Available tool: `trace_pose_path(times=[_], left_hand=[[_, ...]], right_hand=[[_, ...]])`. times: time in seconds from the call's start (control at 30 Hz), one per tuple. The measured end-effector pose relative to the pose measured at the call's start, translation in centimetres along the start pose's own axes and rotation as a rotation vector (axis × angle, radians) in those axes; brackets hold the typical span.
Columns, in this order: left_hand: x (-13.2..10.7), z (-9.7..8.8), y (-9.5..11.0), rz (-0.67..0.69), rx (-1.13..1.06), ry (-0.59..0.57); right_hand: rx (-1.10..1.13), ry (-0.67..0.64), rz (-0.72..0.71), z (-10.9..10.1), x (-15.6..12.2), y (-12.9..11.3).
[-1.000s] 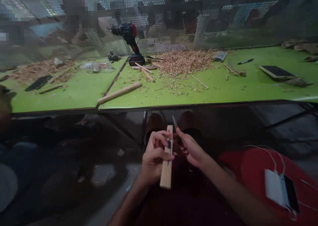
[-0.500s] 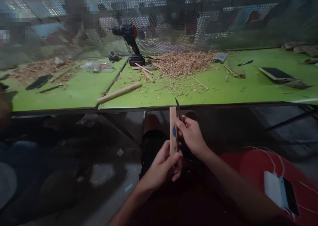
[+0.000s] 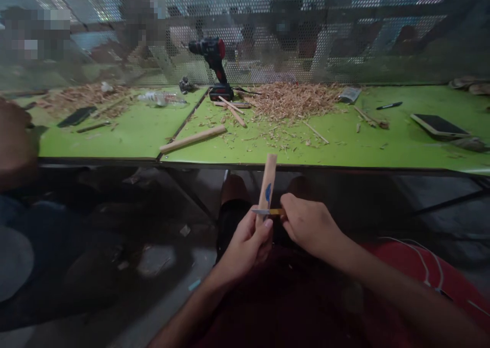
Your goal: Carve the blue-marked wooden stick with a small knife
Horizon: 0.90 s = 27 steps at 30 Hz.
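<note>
Counting two items: one wooden stick [image 3: 268, 177], clasped in the grip of the left hand [image 3: 245, 248]; one knife [image 3: 266, 212], pinched by the right hand [image 3: 308, 225], laid across it above that grip.

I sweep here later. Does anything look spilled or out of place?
Wood shavings lie heaped and strewn over the table beside the drill; a bottle lies on its side. The stick in the left hand and knife in the right hand look fine.
</note>
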State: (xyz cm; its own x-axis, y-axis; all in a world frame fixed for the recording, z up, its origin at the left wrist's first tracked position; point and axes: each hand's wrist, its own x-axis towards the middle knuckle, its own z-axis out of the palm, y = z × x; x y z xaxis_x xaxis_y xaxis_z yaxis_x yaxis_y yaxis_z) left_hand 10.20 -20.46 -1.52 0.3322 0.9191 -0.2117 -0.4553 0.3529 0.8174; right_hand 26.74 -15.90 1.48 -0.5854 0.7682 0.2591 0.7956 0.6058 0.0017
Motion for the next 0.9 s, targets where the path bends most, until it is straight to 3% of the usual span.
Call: trace_pose_path(times=[0.17,0.33,0.6,0.73,0.9], left_hand=[[0.8,1.0,-0.1,0.058,0.010,0.091],[1.2,1.9,0.6,0.097,0.013,0.082],[2.4,2.5,4.6,0.388,-0.027,0.096],[3.0,2.2,6.2,0.455,-0.050,0.103],[3.3,1.6,6.8,0.468,-0.067,0.067]], right_hand=[[-0.108,0.023,0.108,0.4,1.3,0.2],[-0.163,0.105,0.150,0.4,3.0,0.7],[-0.127,0.294,0.093,-2.1,9.4,1.5],[-0.164,0.276,0.068,-2.8,12.0,1.5],[-0.134,0.264,0.053,-3.0,14.0,1.9]])
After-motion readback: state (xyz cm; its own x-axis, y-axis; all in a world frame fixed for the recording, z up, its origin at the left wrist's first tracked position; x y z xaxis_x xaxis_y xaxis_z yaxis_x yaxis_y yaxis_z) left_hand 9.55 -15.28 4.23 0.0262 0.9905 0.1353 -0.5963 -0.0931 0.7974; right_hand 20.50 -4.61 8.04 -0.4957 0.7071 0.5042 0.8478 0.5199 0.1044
